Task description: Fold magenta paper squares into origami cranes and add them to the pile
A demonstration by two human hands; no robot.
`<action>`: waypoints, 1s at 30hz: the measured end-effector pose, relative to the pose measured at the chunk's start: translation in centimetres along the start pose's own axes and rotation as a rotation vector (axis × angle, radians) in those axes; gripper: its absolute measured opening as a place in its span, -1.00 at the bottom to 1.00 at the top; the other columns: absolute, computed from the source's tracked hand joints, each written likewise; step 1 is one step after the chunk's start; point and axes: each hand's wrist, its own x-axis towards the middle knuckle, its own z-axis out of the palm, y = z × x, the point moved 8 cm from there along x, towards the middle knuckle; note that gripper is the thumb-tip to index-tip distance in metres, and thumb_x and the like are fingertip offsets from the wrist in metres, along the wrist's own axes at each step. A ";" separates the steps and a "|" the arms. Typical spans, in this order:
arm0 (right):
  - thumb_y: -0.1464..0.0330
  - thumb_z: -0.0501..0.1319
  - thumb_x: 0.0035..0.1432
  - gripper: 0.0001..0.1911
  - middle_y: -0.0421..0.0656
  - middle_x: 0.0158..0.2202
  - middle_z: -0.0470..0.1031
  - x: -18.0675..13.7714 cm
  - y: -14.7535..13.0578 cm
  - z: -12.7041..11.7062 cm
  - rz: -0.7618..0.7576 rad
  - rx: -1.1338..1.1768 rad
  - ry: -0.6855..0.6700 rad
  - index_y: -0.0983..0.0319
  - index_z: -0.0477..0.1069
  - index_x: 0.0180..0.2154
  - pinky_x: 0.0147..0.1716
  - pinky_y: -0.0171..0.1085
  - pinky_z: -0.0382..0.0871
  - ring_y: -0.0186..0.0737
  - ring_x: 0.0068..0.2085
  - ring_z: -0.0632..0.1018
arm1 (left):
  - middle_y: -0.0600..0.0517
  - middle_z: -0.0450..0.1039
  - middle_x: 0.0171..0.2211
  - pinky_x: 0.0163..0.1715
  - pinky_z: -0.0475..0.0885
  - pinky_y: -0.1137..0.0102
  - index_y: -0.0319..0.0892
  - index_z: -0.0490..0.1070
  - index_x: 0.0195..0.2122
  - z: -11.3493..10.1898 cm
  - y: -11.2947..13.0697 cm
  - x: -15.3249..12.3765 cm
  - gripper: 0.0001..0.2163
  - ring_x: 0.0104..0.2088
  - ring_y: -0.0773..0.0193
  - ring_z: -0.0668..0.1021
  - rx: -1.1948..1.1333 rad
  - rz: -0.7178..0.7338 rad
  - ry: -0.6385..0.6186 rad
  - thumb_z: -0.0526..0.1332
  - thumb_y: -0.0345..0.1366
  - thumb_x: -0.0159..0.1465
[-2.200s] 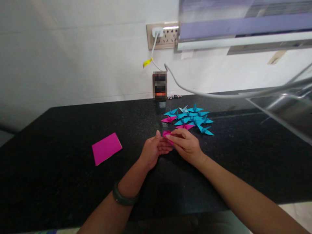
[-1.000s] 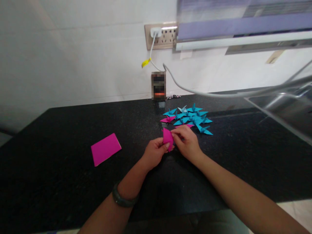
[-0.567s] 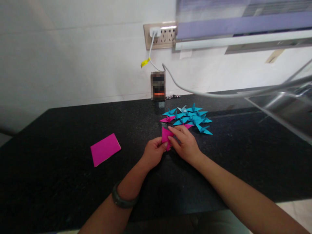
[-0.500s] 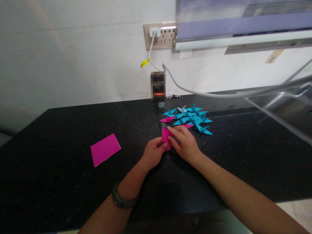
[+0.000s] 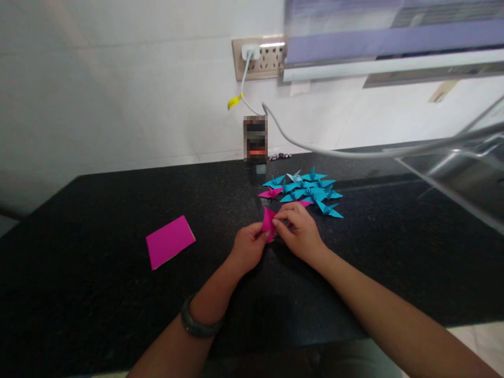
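Note:
A small piece of folded pink paper (image 5: 268, 221) is held just above the dark countertop, between both hands. My left hand (image 5: 249, 245) pinches its lower left side, thumb on top. The fingertips of my right hand (image 5: 300, 230) are closed on its right edge, covering part of it. Beyond my hands lie several blue paper cranes (image 5: 311, 191) in a cluster, with a pale blue crane (image 5: 294, 177) at the back. One pink crane (image 5: 271, 193) sits at the cluster's left; another pink piece is partly hidden behind my right hand.
A stack of pink paper (image 5: 170, 242) lies on the black countertop (image 5: 98, 220) to the left. A pixelated upright object (image 5: 255, 139) leans at the wall beside a beaded string (image 5: 279, 156). From the wall socket (image 5: 268, 58) a white cable (image 5: 299, 144) runs right, past a metal rack.
My right fingers have shifted slightly on the pink paper, and its upper part looks narrower and more curved. My left hand and the cranes stay in place.

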 end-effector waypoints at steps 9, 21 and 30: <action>0.47 0.15 0.00 -0.94 -0.10 -0.29 0.28 0.1 0.8 0.4 0.109 0.248 -0.067 0.22 0.36 -0.41 -0.49 -0.33 0.33 -0.23 -0.25 0.38 | 0.06 0.46 -0.51 -0.39 0.34 0.41 -0.23 0.45 -0.37 0.5 -0.6 -0.1 -0.86 -0.49 0.33 0.47 -0.348 -0.155 -0.015 0.19 -0.30 0.07; 0.38 0.15 0.06 -0.92 -0.11 -0.31 0.30 0.1 0.7 0.6 0.058 0.210 -0.097 0.23 0.39 -0.44 -0.41 -0.29 0.31 -0.26 -0.27 0.38 | -0.04 0.47 -0.58 -0.48 0.34 0.41 -0.30 0.44 -0.48 0.3 -0.8 -0.3 -0.55 -0.55 0.30 0.49 -0.385 -0.171 -0.003 0.04 0.04 0.15; 0.46 0.17 0.02 -0.93 -0.12 -0.26 0.26 0.0 -0.1 0.9 0.018 0.291 -0.140 0.20 0.37 -0.37 -0.43 -0.31 0.35 -0.26 -0.24 0.37 | -0.03 0.47 -0.56 -0.49 0.34 0.42 -0.29 0.45 -0.39 0.8 -1.4 -0.3 -0.53 -0.55 0.31 0.49 -0.531 -0.209 -0.040 0.03 0.08 0.13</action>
